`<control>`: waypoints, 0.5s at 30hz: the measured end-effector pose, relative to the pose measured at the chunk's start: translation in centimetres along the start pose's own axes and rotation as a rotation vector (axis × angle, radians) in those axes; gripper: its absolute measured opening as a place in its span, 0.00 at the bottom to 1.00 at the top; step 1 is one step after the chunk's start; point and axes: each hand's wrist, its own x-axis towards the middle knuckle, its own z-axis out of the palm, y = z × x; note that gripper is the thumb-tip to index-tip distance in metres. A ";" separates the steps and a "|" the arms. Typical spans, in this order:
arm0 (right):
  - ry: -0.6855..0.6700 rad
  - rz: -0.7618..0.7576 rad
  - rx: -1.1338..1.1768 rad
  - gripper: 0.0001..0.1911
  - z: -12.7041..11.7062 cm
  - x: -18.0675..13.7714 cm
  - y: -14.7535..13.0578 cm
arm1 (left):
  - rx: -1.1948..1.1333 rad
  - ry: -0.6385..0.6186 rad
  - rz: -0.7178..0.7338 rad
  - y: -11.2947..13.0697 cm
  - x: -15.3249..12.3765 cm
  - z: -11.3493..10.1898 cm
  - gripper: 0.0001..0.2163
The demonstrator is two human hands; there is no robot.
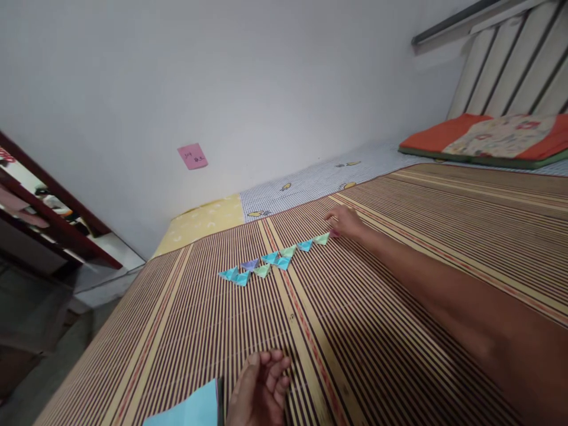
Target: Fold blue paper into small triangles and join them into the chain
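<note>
Muted light, soft shadow on the mat (355,331), stretched edges

A striped slatted mat (435,207) spreads right across the scene. Along its far edge lie a yellow patterned cloth (204,223) and, farther right, a blue-and-white checked cloth (306,180) with yellow motifs. A pink note (192,156) with handwriting sits on the pale wall (275,89). Far right, an orange floral folded textile (492,136) lies before a white slatted panel (493,65); a dark red frame (48,178) stands left.

A home bedroom: striped mat (213,331), patterned sheet (306,182), orange bedding (488,137).
</note>
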 end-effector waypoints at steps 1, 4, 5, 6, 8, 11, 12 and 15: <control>0.009 0.034 0.000 0.10 -0.2 0.0 0.6 | 0.002 -0.004 0.000 0.0 0.0 0.0 0.05; 0.001 0.107 0.006 0.09 -0.4 -0.3 2.0 | 0.010 -0.015 0.002 -0.1 0.1 -0.2 0.03; -0.009 0.120 0.012 0.10 -0.3 -0.4 2.3 | 0.015 -0.017 0.006 -0.2 0.1 -0.3 0.03; -0.019 0.127 0.021 0.10 -0.2 -0.6 2.5 | 0.022 -0.021 0.016 -0.2 0.1 -0.4 0.03; -0.032 0.134 0.047 0.10 0.0 -0.8 2.6 | 0.036 -0.027 0.038 -0.3 0.1 -0.4 0.03; -0.015 0.143 0.111 0.10 0.2 -1.1 2.1 | 0.046 -0.016 0.039 -0.2 -0.1 -0.1 0.03; 0.000 0.148 0.139 0.10 0.1 -1.3 1.8 | 0.045 -0.008 0.029 -0.1 -0.2 0.1 0.04; 0.039 0.146 0.244 0.08 -0.7 -2.6 0.3 | 0.072 -0.024 0.003 0.1 -1.2 1.1 0.06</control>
